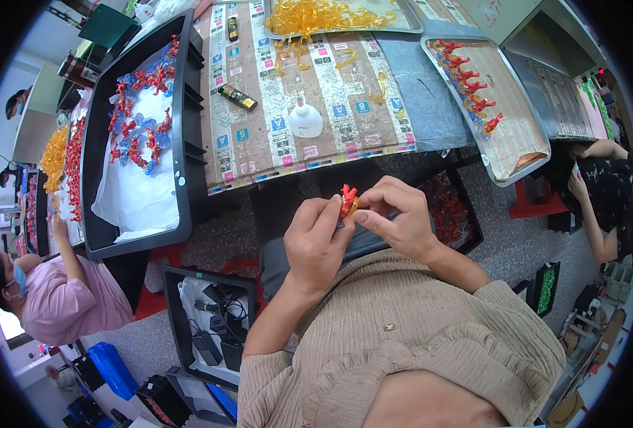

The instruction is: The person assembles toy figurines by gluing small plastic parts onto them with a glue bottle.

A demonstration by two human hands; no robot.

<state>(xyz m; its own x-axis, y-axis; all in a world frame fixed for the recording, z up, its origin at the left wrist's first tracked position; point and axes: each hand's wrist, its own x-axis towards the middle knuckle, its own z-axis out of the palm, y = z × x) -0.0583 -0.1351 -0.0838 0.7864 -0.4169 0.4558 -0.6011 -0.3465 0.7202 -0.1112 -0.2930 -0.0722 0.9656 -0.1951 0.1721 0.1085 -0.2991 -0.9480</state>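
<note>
Over my lap, in front of the table edge, my left hand (313, 246) pinches a small red toy figurine (348, 194) between thumb and fingers. A translucent yellow plastic piece (353, 207) sits against the figurine's right side. My right hand (402, 221) is closed at that side, its thumb and forefinger tips on the yellow piece. Whether this piece is fixed to the figurine I cannot tell. On the table ahead stands a white squeeze bottle (305, 121) with a thin nozzle.
Left, a black tray (184, 185) holds red figurines with blue parts. A metal tray (527, 160) at right bears a row of figurines. Yellow plastic pieces (309, 18) heap at the back. Small black bottles (238, 97) lie near. Co-workers (74, 299) sit on both sides.
</note>
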